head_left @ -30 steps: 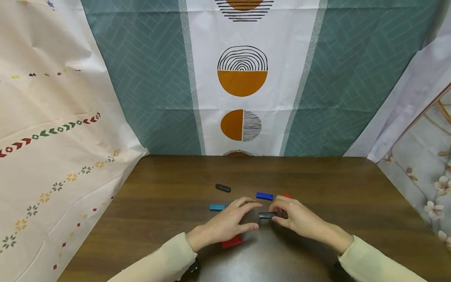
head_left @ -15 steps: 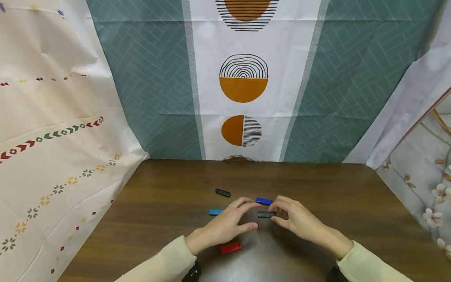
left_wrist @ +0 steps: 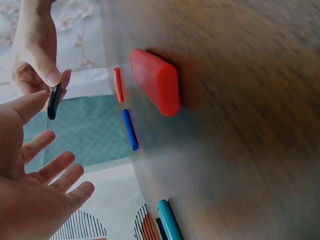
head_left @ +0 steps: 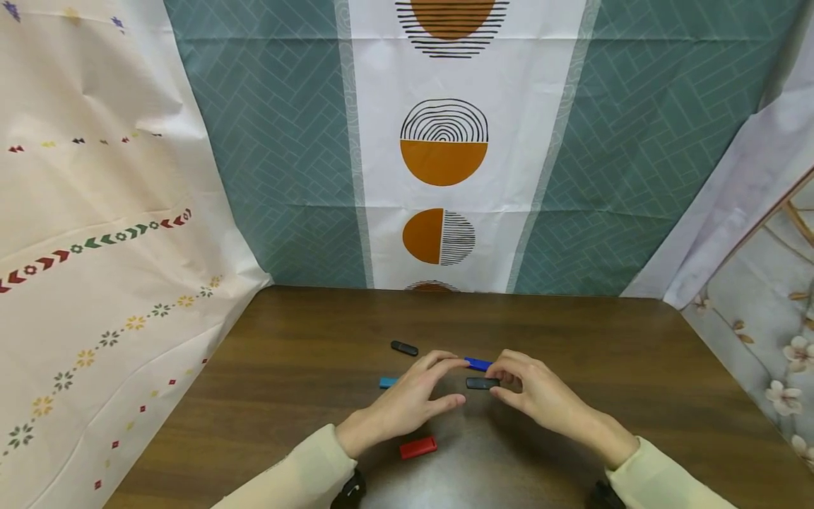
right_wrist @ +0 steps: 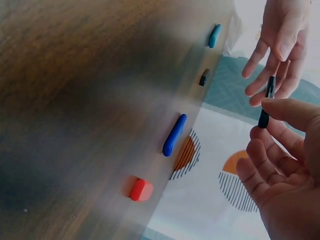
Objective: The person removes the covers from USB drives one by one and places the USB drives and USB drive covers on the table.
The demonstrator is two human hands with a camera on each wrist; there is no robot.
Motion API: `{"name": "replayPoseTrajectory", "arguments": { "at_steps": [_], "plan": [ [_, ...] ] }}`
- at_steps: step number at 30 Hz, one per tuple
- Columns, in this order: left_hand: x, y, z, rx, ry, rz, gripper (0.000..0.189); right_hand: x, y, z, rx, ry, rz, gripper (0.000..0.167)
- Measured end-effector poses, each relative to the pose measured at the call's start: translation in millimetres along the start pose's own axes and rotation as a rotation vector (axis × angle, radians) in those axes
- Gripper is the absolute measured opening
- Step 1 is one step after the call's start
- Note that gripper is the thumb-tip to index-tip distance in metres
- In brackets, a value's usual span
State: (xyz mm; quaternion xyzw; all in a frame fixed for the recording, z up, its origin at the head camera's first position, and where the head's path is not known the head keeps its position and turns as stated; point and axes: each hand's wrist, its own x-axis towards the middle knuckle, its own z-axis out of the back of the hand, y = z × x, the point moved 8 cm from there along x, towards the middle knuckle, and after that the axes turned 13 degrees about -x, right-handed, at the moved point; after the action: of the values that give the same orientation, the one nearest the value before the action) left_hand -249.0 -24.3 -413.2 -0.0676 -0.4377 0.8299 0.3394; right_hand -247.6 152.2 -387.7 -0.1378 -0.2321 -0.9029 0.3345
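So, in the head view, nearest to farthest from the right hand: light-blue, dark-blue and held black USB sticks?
1. Held black USB stick: pinched in the right hand.
2. Dark-blue USB stick: just beyond that.
3. Light-blue USB stick: leftmost, partly behind the left hand.

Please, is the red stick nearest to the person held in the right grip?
No, in the head view this red stick lies on the table, while the right grip pinches a black stick.
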Motion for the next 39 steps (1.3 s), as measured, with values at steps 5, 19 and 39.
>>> {"name": "replayPoseTrajectory", "arguments": {
  "at_steps": [5,19,39],
  "plan": [
    [1.0,0.0,1.4,-0.004,-0.013,-0.007,0.055,1.8,-1,1,-0.006,-0.002,-0.012,0.021],
    [2.6,-1.6,3.1,-0.05,-0.082,0.005,0.054,9.0,5,5,0.027,-0.06,0.01,0.025],
    [2.8,-11.2,29.2,-0.146,-0.342,-0.112,0.046,31.4,20,17,0.028,-0.153,0.05,0.03]
  ]
}}
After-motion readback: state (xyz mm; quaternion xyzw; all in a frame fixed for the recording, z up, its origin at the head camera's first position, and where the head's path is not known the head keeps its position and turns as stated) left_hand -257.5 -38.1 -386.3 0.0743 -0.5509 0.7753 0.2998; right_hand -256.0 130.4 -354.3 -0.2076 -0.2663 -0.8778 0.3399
